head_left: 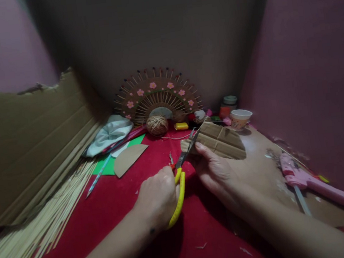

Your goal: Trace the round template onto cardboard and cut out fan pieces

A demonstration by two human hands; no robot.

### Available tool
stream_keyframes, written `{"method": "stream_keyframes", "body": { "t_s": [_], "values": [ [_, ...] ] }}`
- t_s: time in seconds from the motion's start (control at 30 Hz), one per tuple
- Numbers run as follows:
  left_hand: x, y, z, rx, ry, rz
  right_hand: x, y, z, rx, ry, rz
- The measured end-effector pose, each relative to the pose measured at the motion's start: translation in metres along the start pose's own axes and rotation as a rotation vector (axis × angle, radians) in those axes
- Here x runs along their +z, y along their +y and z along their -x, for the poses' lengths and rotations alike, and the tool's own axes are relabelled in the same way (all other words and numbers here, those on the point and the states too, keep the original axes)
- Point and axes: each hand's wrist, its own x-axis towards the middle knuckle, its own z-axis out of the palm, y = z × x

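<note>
a dark grey wall [160,30] stands at the back, with pinkish-purple walls to either side, and before us a red cloth [108,220] spreads between them. our left hand [159,195] is over the middle of the cloth, closed round the yellow handles of the scissors [180,161]. our right hand [212,168] grips a corrugated cardboard piece [222,139], thumb on top; we cannot see all the fingers beneath. the piece is held up, right of the cloth's middle, and the scissor blades lie across its left end.

along the far edge we have a fan-shaped piece [153,87] with pink flowers and thin spokes, upright near the wall. in front of it sit a ball of twine [157,125] and a small yellow packet [181,126]; toward the far right corner we find a paper cup [241,116] and a jar [230,101].

toward the far left corner a brown half-round [130,159] lies partly over green paper [104,167], with a striped pencil [99,176] beside it. thin sticks [46,228] run down the left edge, beside a tall cardboard sheet [27,151]. by the right edge, a pink glue gun [320,186] rests on a flat board [265,176].
</note>
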Motion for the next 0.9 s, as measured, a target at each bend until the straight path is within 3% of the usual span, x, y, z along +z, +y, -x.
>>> {"method": "stream_keyframes", "body": {
  "t_s": [0.43,0.9],
  "values": [
    [-0.0094,0.0027,-0.0004,0.001,-0.074,-0.175,0.0027,0.0017,0.0029,0.008,0.048,0.020],
    [-0.0078,-0.0003,0.0021,0.048,-0.075,-0.133,0.0020,-0.0049,-0.0005,-0.011,0.026,-0.057]
  ]
}}
